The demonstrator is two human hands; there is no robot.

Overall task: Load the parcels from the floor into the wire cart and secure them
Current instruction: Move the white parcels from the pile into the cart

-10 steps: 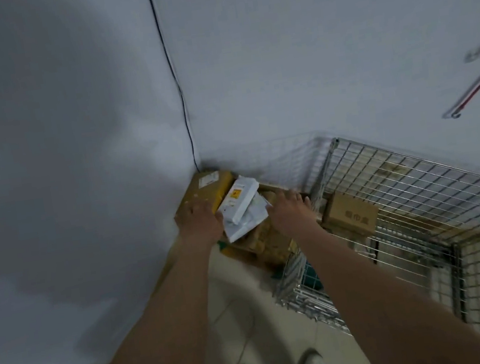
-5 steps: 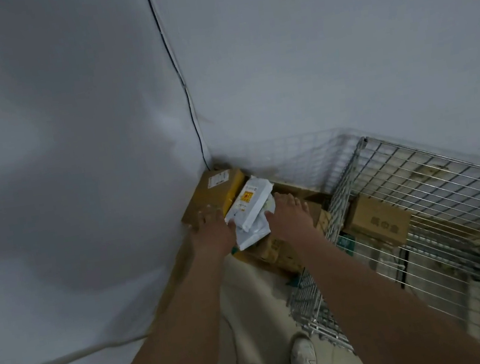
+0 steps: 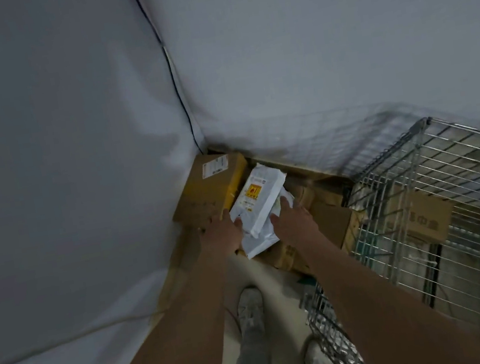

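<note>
Both bare arms reach down into the floor corner where two grey walls meet; left hand [image 3: 220, 233] with fingers spread lies on the near end of a yellow-brown cardboard box [image 3: 211, 189] with a white label, thumb touching the white plastic mailer bag with a yellow sticker [image 3: 259, 200]; right hand [image 3: 294, 220] with fingers extended presses the mailer's right edge, so the mailer sits between both hands, not clearly gripped by curled fingers; a second white mailer [image 3: 259, 242] pokes out beneath it; both lie atop a heap of brown cardboard boxes [image 3: 329, 220] on the floor against the wall; silver wire cart [image 3: 436, 185] stands just right of the heap, holding a brown printed carton [image 3: 419, 215] inside; black cable [image 3: 172, 77] runs down the wall corner; white shoes [image 3: 250, 307] on pale floor [image 3: 278, 287] below
</note>
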